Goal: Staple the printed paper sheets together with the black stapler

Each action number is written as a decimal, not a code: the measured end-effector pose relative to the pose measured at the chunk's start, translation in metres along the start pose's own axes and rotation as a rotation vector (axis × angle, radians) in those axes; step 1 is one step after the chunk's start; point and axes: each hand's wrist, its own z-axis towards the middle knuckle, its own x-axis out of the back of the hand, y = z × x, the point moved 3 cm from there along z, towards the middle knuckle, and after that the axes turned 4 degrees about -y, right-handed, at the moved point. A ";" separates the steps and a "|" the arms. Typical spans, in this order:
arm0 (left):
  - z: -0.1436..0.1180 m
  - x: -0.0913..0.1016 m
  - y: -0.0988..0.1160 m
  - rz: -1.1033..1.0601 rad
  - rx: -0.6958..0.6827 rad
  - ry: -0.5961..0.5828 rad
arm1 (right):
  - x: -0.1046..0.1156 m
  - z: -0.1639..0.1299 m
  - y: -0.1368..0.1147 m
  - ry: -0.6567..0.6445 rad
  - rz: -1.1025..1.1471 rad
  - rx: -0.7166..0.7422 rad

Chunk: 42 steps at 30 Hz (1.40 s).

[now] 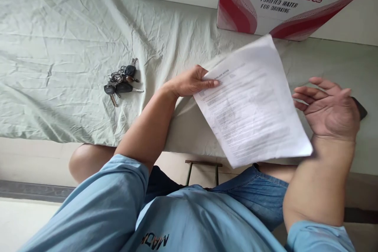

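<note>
My left hand grips a white printed sheet of paper by its upper left edge, thumb on top and fingers underneath. The sheet is tilted and held above the cloth; its printing is too blurred to read. Whether more than one sheet is there I cannot tell. Off the paper's right edge, my right hand is raised palm up, its fingers apart and slightly curled, holding nothing. Behind that hand's wrist a dark flat object shows only in part.
A bunch of keys lies on the wrinkled pale green cloth to the left. At the back right stands a red and white Wahaha water carton against the wall. Below the table edge are my legs and a stool.
</note>
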 end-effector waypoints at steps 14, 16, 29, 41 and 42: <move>0.003 -0.039 0.030 0.200 0.263 -0.299 | -0.076 -0.005 0.041 -0.279 -0.168 -0.228; 0.004 -0.037 0.025 0.154 0.252 -0.283 | -0.067 -0.002 0.042 -0.271 -0.208 -0.318; 0.016 -0.042 -0.002 0.121 0.191 -0.008 | -0.020 0.013 0.070 -0.209 -0.337 -0.422; 0.017 -0.056 0.002 0.298 -0.007 0.416 | -0.020 0.013 0.062 -0.047 -0.368 -0.416; 0.017 -0.057 0.003 0.326 -0.072 0.454 | -0.021 0.012 0.060 -0.045 -0.347 -0.427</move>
